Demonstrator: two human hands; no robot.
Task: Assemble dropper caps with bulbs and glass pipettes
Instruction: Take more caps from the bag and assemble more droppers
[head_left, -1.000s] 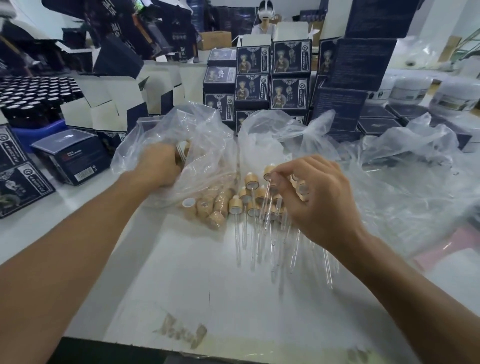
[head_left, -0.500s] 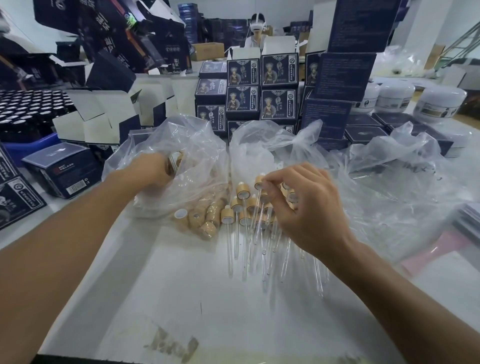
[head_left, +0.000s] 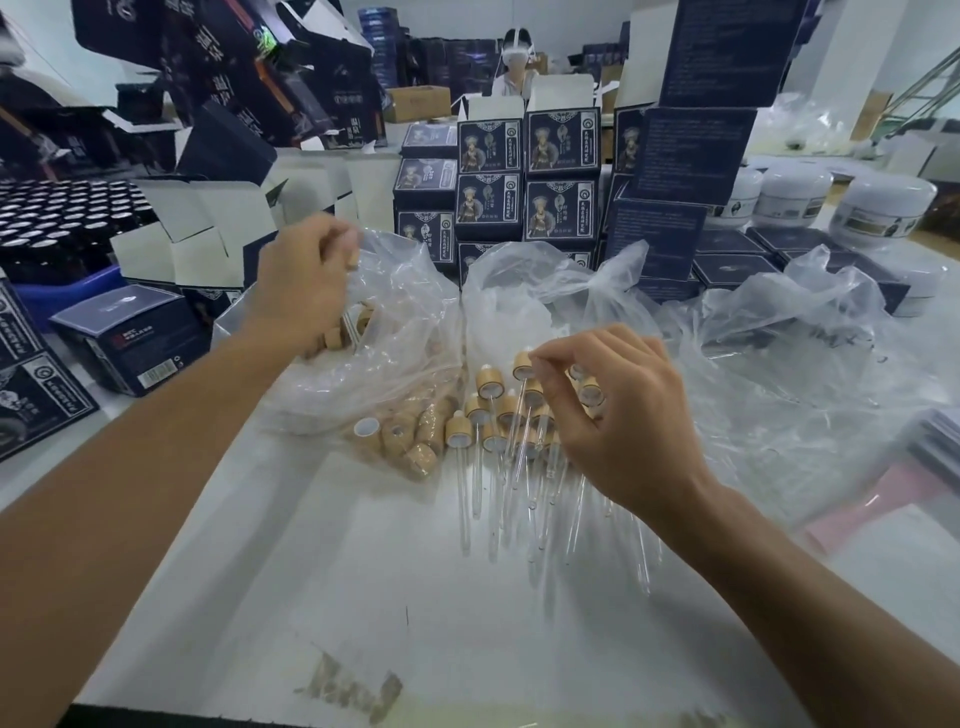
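The person's left hand (head_left: 301, 288) is hovering over the mouth of a clear plastic bag (head_left: 400, 332) at left-centre, fingers curled and pinching a small tan cap (head_left: 354, 255) w/ what looks like a pale bulb at the fingertips; that end is blurred, so the exact part is hard to tell. The right hand (head_left: 618, 421) is sitting above the pile of finished droppers (head_left: 498, 415), thumb & forefinger pinched together just beside the top of one cap (head_left: 523, 365); whether they're actually gripping anything can't be told, other fingers loosely curled.

The droppers are lying on the white table (head_left: 322, 571) betw. the two arms; each is showing a short wood-coloured collar w/ white inner ring and a thin clear glass pipette (head_left: 464, 493) running toward the camera; pipettes are fanning out, overlapping, tips rounded.

Loose tan caps (head_left: 410, 441) w/o pipettes are bunching in the bag's lower corner, touching the dropper pile's left edge; more are showing deeper in the bag under the left hand.

A 2nd crumpled clear bag (head_left: 545, 296) is standing behind the droppers; more plastic sheeting (head_left: 810, 374) is spreading to the right. Dark-blue printed boxes (head_left: 524, 176) are stacked behind; white jars (head_left: 878, 208) at far right; open white-lined cartons (head_left: 208, 228) at left.
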